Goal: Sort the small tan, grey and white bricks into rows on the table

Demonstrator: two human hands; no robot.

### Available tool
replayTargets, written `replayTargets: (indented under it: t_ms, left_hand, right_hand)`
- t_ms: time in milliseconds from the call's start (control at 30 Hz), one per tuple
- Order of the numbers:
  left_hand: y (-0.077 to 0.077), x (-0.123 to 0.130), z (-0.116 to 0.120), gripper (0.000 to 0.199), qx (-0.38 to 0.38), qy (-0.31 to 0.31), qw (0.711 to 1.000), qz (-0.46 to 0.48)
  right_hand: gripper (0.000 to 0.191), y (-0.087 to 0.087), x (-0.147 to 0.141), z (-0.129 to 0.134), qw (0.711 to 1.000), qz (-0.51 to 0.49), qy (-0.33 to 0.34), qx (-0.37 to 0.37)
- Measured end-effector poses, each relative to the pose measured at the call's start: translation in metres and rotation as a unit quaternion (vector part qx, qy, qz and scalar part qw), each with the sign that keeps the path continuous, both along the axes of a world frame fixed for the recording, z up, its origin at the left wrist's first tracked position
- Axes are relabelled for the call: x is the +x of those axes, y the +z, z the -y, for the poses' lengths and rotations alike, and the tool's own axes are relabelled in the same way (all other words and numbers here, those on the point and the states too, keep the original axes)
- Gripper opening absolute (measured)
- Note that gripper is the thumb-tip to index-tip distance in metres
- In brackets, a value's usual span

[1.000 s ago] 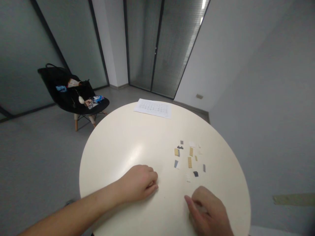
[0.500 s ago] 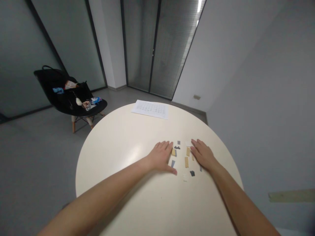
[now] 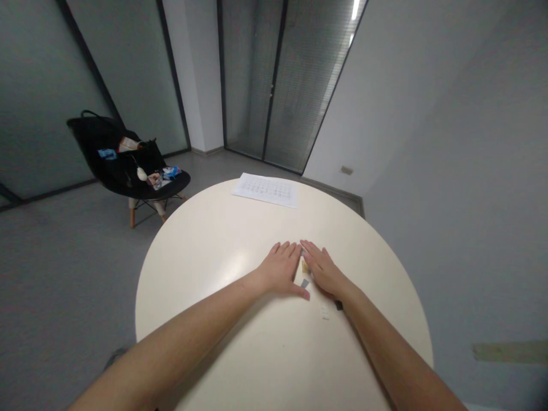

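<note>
My left hand (image 3: 282,269) lies flat on the white table, fingers stretched out and thumb apart. Beside it, my right hand (image 3: 324,269) is also flat, slanting inward so its fingertips come close to my left index finger. In the narrow gap between them show a tan toy brick (image 3: 305,266) and a grey-blue piece (image 3: 305,283) near my left thumb. A white piece (image 3: 325,312) lies nearer to me, and a black piece (image 3: 339,305) peeks out by my right wrist. The other small bricks are hidden under or behind my right hand.
The round white table (image 3: 205,245) fills the middle. A printed paper sheet (image 3: 266,190) lies at its far edge. Beyond the table at the left stands a black chair (image 3: 103,171) with a bag and packets on it. A wall (image 3: 428,188) rises on the right.
My right hand has slid left toward my left hand, covering or pushing together the small bricks that lay spread between them. My left hand has stayed nearly in place.
</note>
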State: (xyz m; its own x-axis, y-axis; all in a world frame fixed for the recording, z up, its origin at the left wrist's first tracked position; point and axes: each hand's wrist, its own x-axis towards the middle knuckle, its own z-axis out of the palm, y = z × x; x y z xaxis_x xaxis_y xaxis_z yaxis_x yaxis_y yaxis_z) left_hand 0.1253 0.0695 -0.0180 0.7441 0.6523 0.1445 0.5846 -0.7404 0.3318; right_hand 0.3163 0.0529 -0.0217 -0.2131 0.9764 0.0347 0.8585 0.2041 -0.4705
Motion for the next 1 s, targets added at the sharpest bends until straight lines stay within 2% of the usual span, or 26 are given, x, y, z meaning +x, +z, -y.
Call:
replayTargets:
  t_ms: [133,200,300,400,500,600,700,833,1000]
  left_hand:
    - [0.003,-0.004,-0.005,0.131,-0.013,-0.016,1.000,-0.010]
    - [0.004,-0.002,-0.008,0.130,-0.014,-0.032,0.999,-0.008]
    - [0.005,0.003,-0.012,0.119,-0.006,-0.068,0.998,0.004]
    - [0.006,0.009,-0.014,0.092,0.011,-0.106,0.994,0.018]
    - [0.007,0.012,-0.015,0.060,0.031,-0.121,0.992,0.035]
    - [0.008,0.006,-0.013,0.036,0.037,-0.122,0.990,0.052]
    - [0.008,-0.010,-0.011,0.025,0.032,-0.107,0.992,0.062]
    - [0.006,-0.044,-0.010,0.023,0.034,-0.058,0.994,0.089]
    - [0.002,-0.101,-0.010,0.038,0.050,0.063,0.992,0.092]
  right_hand:
    - [0.063,0.011,0.001,0.014,0.987,-0.158,-0.012,0.013]
    - [0.063,0.015,0.012,0.029,0.981,-0.189,-0.039,0.027]
    - [0.075,0.015,0.031,0.061,0.992,-0.092,-0.055,0.071]
    - [0.098,0.005,0.040,0.092,0.993,0.071,-0.030,0.094]
    - [0.094,-0.006,0.036,0.103,0.984,0.150,-0.029,0.095]
    - [0.085,-0.009,0.022,0.086,0.979,0.178,-0.044,0.094]
    - [0.080,-0.005,0.000,0.054,0.977,0.191,-0.048,0.087]
    - [0.075,0.003,-0.037,0.011,0.979,0.194,-0.019,0.062]
    - [0.064,0.006,-0.087,-0.030,0.987,0.150,0.022,0.053]
